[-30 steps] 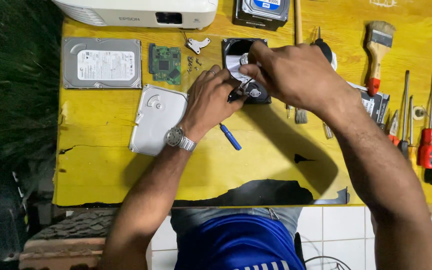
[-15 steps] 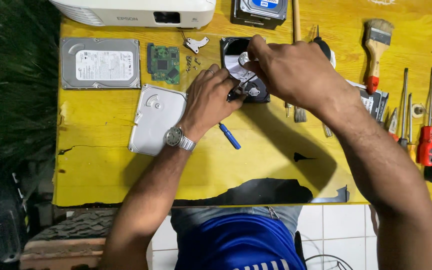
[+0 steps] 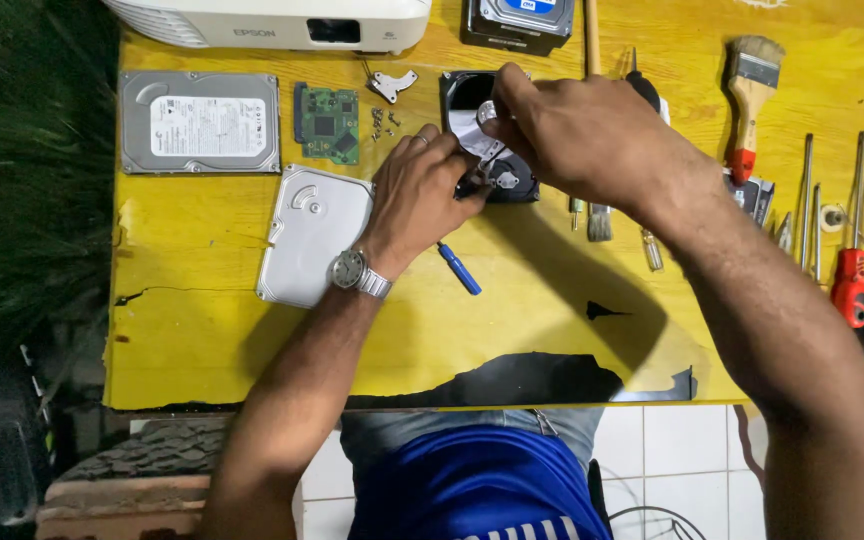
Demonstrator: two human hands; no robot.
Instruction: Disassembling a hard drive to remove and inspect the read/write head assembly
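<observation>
Centrally, an opened hard drive (image 3: 492,140) lies flat on the yellow wooden table (image 3: 512,330), its shiny platter showing at the upper left of its black case. Both hands meet over it. The left hand (image 3: 417,195) comes in from the lower left, fingers curled and pinching the thin shaft of a blue-handled screwdriver (image 3: 459,268); the tool's tip points into the drive's lower part while its handle slants down and right below the hand. A metal wristwatch (image 3: 354,271) sits on that wrist. The right hand (image 3: 577,135) reaches in from the right and covers much of the drive's right side, fingers bent with the tips pressing at the platter's hub; whether they pinch a small part cannot be told.

Just left of the left hand, touching its wrist in this view, lies a silver drive cover (image 3: 312,235), tilted slightly. Above it are a green circuit board (image 3: 328,123), a few loose screws (image 3: 382,120) and a small metal bracket (image 3: 393,83). Farther left rests a second, closed hard drive (image 3: 199,121). At the table's far edge stand a white projector (image 3: 272,22) and another drive (image 3: 519,20). Well apart to the right lie a paintbrush (image 3: 749,95) and a row of screwdrivers (image 3: 857,250).
</observation>
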